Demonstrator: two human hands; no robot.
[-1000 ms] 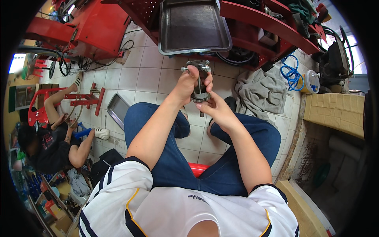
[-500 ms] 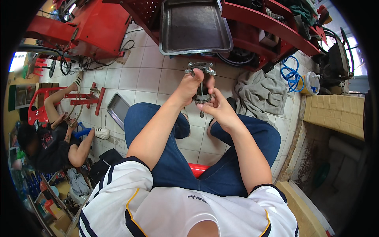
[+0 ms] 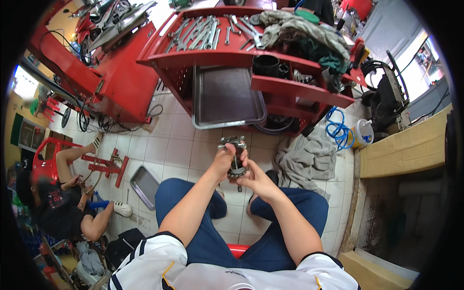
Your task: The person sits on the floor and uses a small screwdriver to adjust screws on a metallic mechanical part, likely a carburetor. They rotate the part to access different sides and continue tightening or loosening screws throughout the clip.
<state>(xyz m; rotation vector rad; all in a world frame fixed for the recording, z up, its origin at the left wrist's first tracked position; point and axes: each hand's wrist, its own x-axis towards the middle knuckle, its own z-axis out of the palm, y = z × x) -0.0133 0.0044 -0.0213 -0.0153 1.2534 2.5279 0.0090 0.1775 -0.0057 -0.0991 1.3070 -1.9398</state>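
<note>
Metal mechanical part (image 3: 237,171) is clasped around its body by the left hand (image 3: 224,161), the right hand (image 3: 261,184) grasping its ringed lower end.

Wrenches (image 3: 211,36) lie on the cart (image 3: 203,59) beyond the held part (image 3: 237,163).

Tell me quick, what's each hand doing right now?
Left hand: closed around a metal mechanical part.
Right hand: fingers closed on the same part, at its near end.
</note>
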